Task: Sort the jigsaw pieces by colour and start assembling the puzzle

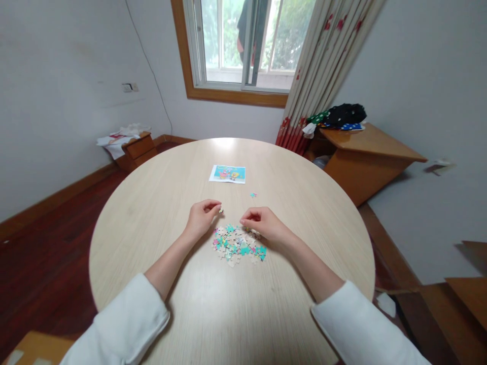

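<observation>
A heap of jigsaw puzzle pieces (232, 248) lies on the round table, some showing turquoise or pink and others their pale backs. Just beyond the heap's left side, my left hand (201, 218) pinches a small puzzle piece (221, 210) between thumb and fingertips. My right hand (264, 222) is closed in a pinch over the far right edge of the heap; whatever its fingertips hold, if anything, is too small to make out. Farther off, a loose blue and pink puzzle piece (253, 194) lies by itself.
The round wooden table (152, 213) carries a printed cartoon picture (229, 174) beyond my hands. A wooden desk (369, 147) with piled cloth (344, 116) stands at the right. Papers lie on a small cabinet (139, 149) at the left. A person (242, 33) shows through the window.
</observation>
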Demonstrator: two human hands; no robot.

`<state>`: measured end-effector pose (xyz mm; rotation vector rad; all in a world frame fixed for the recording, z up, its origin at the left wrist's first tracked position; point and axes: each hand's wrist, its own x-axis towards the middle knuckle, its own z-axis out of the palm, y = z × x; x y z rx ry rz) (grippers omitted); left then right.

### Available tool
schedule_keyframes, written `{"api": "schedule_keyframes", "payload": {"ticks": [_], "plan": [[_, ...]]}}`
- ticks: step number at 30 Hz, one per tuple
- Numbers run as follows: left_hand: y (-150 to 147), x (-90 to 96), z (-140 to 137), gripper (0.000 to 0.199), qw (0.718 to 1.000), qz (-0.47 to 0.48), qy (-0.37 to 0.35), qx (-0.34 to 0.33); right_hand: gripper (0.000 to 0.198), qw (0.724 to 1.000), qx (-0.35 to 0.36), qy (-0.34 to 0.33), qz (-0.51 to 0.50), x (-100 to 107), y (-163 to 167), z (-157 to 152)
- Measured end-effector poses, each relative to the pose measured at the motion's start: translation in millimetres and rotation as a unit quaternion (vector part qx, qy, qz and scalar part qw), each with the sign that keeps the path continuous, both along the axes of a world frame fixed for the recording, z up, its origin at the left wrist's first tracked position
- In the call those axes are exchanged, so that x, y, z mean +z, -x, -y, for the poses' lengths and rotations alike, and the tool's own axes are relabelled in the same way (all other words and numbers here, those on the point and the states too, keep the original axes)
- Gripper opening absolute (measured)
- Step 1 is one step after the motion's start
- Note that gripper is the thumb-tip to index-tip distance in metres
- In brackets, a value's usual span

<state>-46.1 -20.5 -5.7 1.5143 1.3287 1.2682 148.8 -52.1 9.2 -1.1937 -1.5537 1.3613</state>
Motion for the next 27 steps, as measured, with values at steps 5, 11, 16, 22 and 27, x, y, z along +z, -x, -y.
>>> {"api": "schedule_keyframes", "payload": {"ticks": [5,11,16,22,27], "plan": [[3,-9.9,-24,0.017,0.999,-0.042,-0.015,-0.008,0.006,0.989,0.037,-0.018,0.144,-3,-11,-5],[7,-18.4,-39,0.014,0.997,-0.07,-0.012,-0.024,0.008,0.982,0.038,-0.037,0.184,-2,-13,-6],[7,-17.9,-38,0.011,0.992,-0.128,-0.003,-0.023,0.019,0.973,0.027,-0.1,0.208,-6,-6,-4],[4,-8.2,-34,0.009,0.961,-0.275,-0.029,-0.01,0.02,0.957,0.044,-0.138,0.251,-2,7,3],[3,-4.9,-32,0.009,0.946,-0.318,-0.062,0.01,0.017,0.956,0.038,-0.134,0.258,-2,8,4]]}}
